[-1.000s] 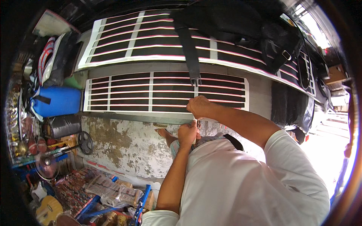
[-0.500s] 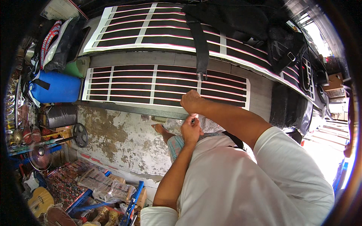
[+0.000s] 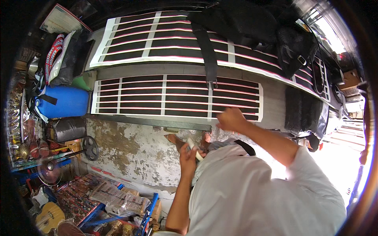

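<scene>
Low in front of my body, my left hand (image 3: 188, 157) is closed around a slim white tube-shaped object (image 3: 193, 146), tilted, its ends showing past the fingers. My right hand (image 3: 231, 119) is a closed fist at the near right edge of a long panel of black strips (image 3: 185, 103) with white and pink lines. Whether that fist pinches anything small is hidden. The panel lies flat on a grey bench (image 3: 271, 90). Behind it, a stack of similar black-striped sheets (image 3: 173, 39) rests on a higher level, with a black strap (image 3: 204, 51) hanging over it.
Black bags (image 3: 244, 23) lie on the upper stack. A blue drum (image 3: 65, 101) stands left of the bench. Lower left are a fan (image 3: 50, 167), a small guitar (image 3: 50, 217) and a blue-framed rack (image 3: 147, 214). Below the bench's front edge is a worn, peeling floor (image 3: 130, 153).
My hands have moved apart: the right went rightward, the left came down toward my body. The white object now shows in my left hand. The view has shifted slightly.
</scene>
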Demonstrator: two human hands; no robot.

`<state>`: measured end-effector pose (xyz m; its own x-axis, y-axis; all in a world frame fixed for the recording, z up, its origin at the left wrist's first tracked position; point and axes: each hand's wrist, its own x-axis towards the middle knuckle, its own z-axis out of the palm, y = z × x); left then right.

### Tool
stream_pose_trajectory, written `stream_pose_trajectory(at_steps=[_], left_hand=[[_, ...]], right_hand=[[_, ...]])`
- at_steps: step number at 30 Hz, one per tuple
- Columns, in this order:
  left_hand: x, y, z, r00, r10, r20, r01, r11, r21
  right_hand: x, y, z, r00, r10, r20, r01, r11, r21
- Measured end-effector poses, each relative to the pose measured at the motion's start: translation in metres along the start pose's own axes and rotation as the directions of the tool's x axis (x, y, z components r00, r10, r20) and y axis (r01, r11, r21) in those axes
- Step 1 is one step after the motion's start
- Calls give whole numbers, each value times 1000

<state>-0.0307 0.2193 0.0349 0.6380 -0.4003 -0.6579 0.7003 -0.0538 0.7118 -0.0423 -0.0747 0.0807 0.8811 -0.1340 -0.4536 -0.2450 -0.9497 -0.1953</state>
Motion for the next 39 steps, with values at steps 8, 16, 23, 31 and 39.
stream_pose_trajectory(at_steps=[8,16,23,31,39], left_hand=[[-31,49,-38,974,-188,125,210,959,-190],[-15,180,-45,906,420,-46,-391,876,283],[-2,384,-40,370,860,351,-627,-48,777],[156,526,-80,231,797,558,-407,-442,799],[168,485,-88,-127,850,511,-460,-507,729]], right_hand=[[-91,14,94,933,292,210,-327,445,834],[-66,-10,76,975,178,133,-205,488,848],[-51,-67,52,944,300,141,-299,591,749],[-17,-118,55,917,394,68,-323,629,707],[-57,-152,94,763,632,135,-402,301,864]])
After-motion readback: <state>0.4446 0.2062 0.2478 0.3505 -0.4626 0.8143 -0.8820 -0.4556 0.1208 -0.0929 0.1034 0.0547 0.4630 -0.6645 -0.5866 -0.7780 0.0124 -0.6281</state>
